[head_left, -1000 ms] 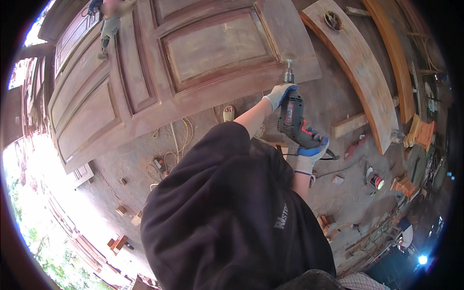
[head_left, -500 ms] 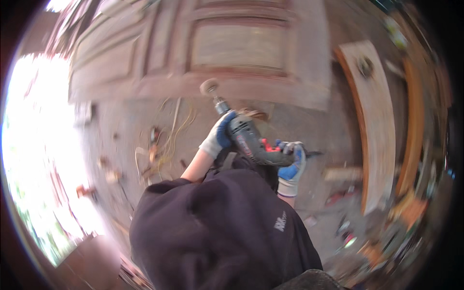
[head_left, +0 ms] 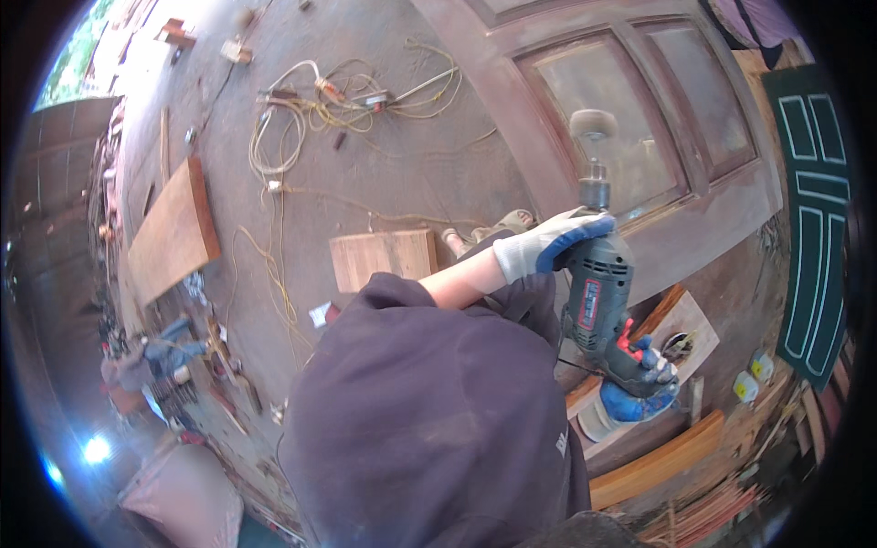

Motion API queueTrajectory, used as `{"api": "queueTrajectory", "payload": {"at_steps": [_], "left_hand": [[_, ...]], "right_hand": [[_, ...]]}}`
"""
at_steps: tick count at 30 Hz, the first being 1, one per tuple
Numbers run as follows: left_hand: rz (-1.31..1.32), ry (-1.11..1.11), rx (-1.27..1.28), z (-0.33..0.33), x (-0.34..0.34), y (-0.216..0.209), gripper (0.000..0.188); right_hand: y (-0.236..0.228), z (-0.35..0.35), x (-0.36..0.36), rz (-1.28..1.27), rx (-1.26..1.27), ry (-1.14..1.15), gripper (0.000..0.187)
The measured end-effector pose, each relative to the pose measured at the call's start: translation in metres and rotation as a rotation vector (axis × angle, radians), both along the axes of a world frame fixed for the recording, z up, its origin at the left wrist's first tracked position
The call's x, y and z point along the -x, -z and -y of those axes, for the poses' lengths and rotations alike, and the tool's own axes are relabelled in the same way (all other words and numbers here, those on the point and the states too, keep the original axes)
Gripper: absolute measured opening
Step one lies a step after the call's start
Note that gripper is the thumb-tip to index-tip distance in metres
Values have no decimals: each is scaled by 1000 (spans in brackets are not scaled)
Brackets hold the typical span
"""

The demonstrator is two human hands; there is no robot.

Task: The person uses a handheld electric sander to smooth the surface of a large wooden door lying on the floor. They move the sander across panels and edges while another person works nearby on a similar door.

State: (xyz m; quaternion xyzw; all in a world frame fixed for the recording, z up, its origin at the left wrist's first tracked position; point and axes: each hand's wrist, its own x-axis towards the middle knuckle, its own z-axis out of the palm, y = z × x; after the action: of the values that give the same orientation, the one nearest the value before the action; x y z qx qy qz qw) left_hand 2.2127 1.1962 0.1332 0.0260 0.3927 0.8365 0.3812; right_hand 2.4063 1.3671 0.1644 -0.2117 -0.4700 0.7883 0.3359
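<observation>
A grey power drill [head_left: 598,297] with red parts is held in both my gloved hands, over the near side of a brown panelled wooden door [head_left: 676,251]. My left hand [head_left: 553,245], in a white and blue glove, wraps round the front of the drill body behind the chuck [head_left: 594,187]. At the rear handle, by the red trigger [head_left: 627,340], my right hand [head_left: 642,388] is closed. A round, pale sanding or buffing head [head_left: 594,124] sits in the chuck. In the picture it overlaps a door panel; whether it touches cannot be told.
Tangled cords [head_left: 301,119] with a power strip lie on the floor at left. A wood block [head_left: 384,258] and a board [head_left: 178,233] lie nearer. At right are a pale plank [head_left: 699,333], a curved orange-brown timber [head_left: 662,461] and a dark green panel [head_left: 808,228].
My view has swung round, so the door now appears at the upper right. The drill, earlier slanting up-left, now points straight up in the picture. Both hands keep their hold.
</observation>
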Motion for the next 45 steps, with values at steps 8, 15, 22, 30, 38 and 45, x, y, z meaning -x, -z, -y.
{"api": "queueTrajectory", "payload": {"at_steps": [8,15,22,30,38,45], "left_hand": [[-68,-78,-2,-29,-63,31,34],[-443,-235,435,-101,-192,52,33],[317,-359,81,-142,-225,28,31],[514,-535,-25,-176,-208,80,18],[548,-528,48,-262,-112,153,31],[428,-612,344,-358,-44,177,36]], "right_hand": [[4,-66,-18,152,34,-175,25],[24,-163,-95,-89,514,-386,24],[41,-212,-100,9,663,-419,23],[62,-233,-90,84,511,-507,25],[91,-283,-13,170,373,-357,25],[115,-370,53,268,433,-235,24]]}}
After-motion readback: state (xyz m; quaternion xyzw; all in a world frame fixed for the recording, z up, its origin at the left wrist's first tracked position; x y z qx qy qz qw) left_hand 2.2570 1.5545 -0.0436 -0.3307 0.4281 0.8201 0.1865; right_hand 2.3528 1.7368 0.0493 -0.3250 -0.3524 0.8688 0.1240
